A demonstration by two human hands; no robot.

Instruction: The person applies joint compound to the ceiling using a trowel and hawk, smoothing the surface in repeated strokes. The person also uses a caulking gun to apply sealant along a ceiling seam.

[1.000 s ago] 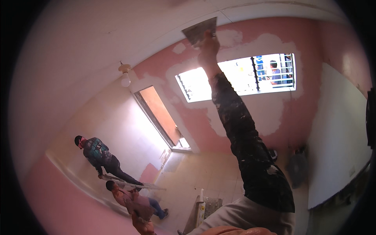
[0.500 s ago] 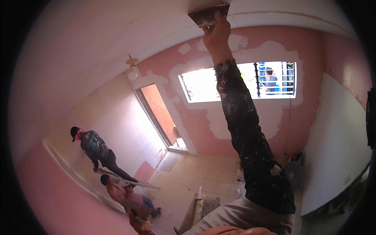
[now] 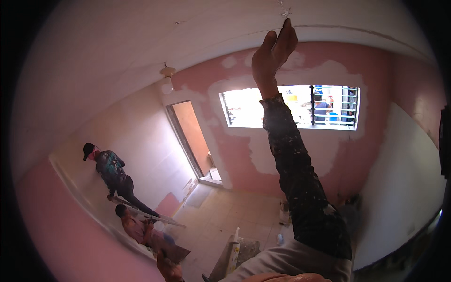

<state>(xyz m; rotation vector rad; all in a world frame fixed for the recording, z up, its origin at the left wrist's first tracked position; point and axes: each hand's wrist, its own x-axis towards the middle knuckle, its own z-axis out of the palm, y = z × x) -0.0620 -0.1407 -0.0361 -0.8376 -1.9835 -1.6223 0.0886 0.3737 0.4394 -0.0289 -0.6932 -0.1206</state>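
Note:
My right hand [image 3: 275, 56] is raised close under the ceiling, its arm in a dark, paint-spattered sleeve. Between its thumb and fingers a thin dark sliver shows, which looks like the broad putty knife [image 3: 283, 31] seen nearly edge-on. Just above the fingertips is a small rough white patch [image 3: 284, 12] on the ceiling; whether they touch cannot be told. Low at the left, my left hand [image 3: 169, 270] is closed on a flat brownish plate [image 3: 176, 251], held out at waist height. The hand's lower part is cut off by the frame.
A light bulb [image 3: 167, 85] hangs from the ceiling ahead. One person [image 3: 112, 169] stands by a ladder [image 3: 164, 219] at the left; another [image 3: 138, 228] is nearer. Below me a white tube [image 3: 233, 251] rests by a board. A louvred window [image 3: 333, 105] and doorway [image 3: 192, 138] are beyond.
My right hand has tilted and shifted right, turning the putty knife's broad face from view. The plate in my left hand shows more fully. The nearer person has shifted slightly left in view.

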